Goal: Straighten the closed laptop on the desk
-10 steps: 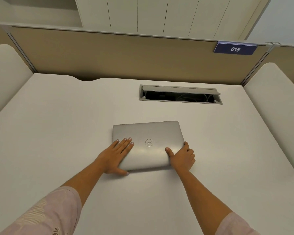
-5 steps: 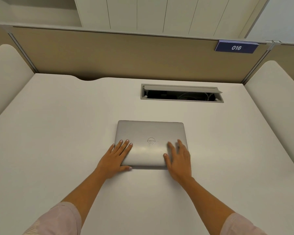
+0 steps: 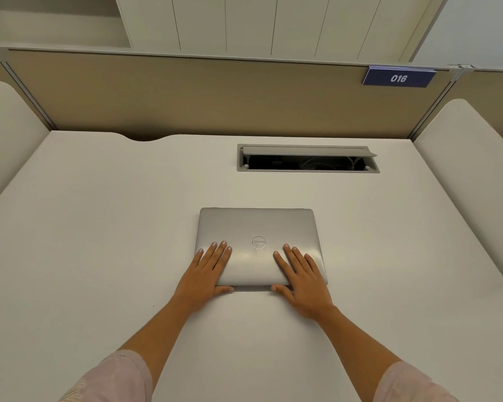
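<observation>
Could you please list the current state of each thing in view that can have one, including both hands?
laptop: closed, lying flat, its edges about square with the desk.
left hand: open, fingers flat on the lid, thumb at its near edge.
right hand: open, fingers flat on the lid, thumb at its near edge.
cable hatch: flap open, cables inside.
desk: bearing only the laptop.

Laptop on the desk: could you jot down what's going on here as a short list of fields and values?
laptop: silver, lid closed, flat on the desk, its far edge looks parallel to the cable slot
left hand: flat, fingers on the lid's near left corner, thumb at the front edge
right hand: flat, fingers on the near right corner
cable slot: beyond the laptop, flap raised
sign: reads 016
</observation>
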`<control>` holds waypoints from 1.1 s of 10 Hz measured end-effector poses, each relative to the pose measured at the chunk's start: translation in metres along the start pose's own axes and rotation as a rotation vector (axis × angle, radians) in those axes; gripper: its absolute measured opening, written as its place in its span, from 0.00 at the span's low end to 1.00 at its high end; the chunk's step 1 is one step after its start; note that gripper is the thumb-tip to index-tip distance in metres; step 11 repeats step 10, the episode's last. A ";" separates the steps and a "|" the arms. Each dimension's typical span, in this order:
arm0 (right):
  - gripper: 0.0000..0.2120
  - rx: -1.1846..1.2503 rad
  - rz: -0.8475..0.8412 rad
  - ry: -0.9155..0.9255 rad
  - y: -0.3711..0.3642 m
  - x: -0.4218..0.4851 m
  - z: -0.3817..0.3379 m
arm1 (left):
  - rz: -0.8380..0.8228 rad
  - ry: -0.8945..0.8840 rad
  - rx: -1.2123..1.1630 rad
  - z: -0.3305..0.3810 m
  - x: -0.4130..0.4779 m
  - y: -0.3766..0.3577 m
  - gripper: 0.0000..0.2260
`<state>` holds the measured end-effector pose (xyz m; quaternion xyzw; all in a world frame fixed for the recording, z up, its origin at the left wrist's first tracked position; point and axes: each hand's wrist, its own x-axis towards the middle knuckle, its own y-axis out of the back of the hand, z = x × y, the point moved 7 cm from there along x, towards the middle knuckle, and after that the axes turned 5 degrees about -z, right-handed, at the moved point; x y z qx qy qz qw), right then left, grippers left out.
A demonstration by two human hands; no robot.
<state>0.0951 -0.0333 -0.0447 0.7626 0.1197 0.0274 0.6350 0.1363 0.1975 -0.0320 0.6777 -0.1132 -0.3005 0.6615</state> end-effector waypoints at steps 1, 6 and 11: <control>0.36 0.004 -0.016 -0.007 0.001 0.004 0.001 | 0.014 0.001 -0.003 -0.002 0.003 0.005 0.40; 0.36 0.041 -0.016 -0.020 0.000 0.005 0.003 | 0.009 -0.004 -0.071 -0.002 0.009 -0.003 0.45; 0.34 0.148 -0.012 -0.004 0.009 0.004 -0.004 | 0.030 -0.041 -0.120 0.021 0.012 -0.006 0.42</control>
